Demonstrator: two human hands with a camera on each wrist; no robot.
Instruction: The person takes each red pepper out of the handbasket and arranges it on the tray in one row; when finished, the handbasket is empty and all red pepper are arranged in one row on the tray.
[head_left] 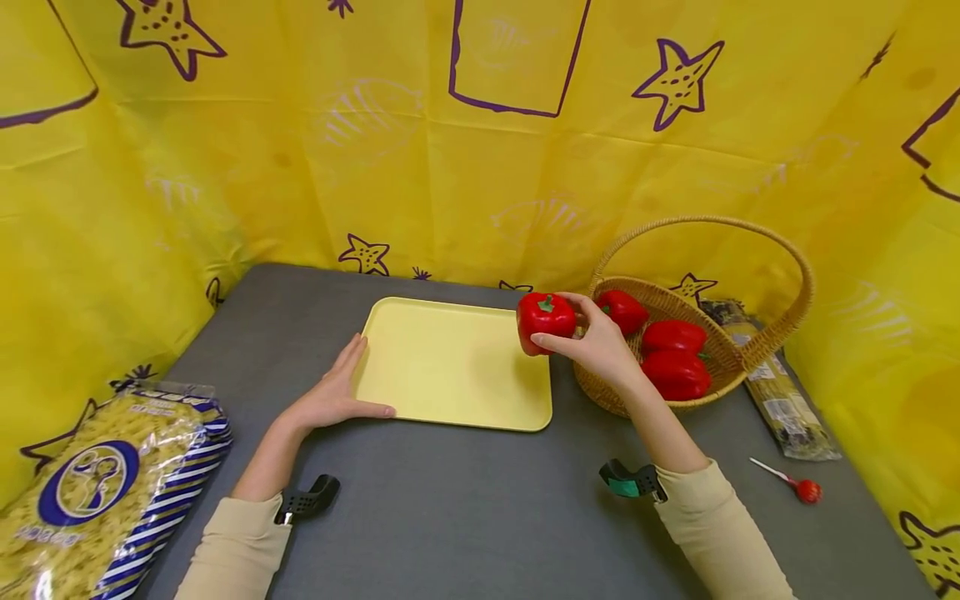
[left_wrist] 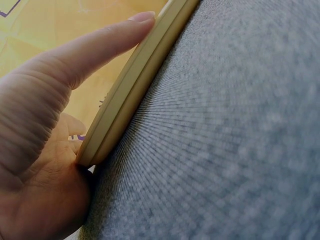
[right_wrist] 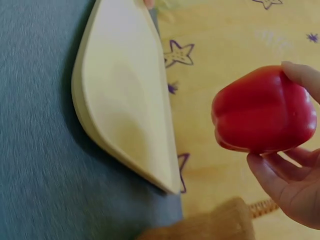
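Note:
A red bell pepper [head_left: 545,322] with a green stem is held in my right hand [head_left: 603,346], the thumb on one side and the fingers on the other. It hangs above the right end of a pale yellow tray [head_left: 457,362], apart from it in the right wrist view. At the tray's near left corner, my left hand [head_left: 330,402] spreads, its thumb along the front edge and its fingers along the left edge. In the left wrist view the straight thumb [left_wrist: 107,45] touches the rim. Behind the right hand, a wicker basket [head_left: 720,350] contains red peppers [head_left: 675,375].
A bag of pasta [head_left: 112,492] lies at the left edge of the grey table [head_left: 465,508]. Right of the basket is a long clear packet [head_left: 783,404], with a red lollipop [head_left: 807,491] before it. The basket's tall handle [head_left: 705,220] arches up. A yellow patterned cloth [head_left: 450,183] surrounds the table.

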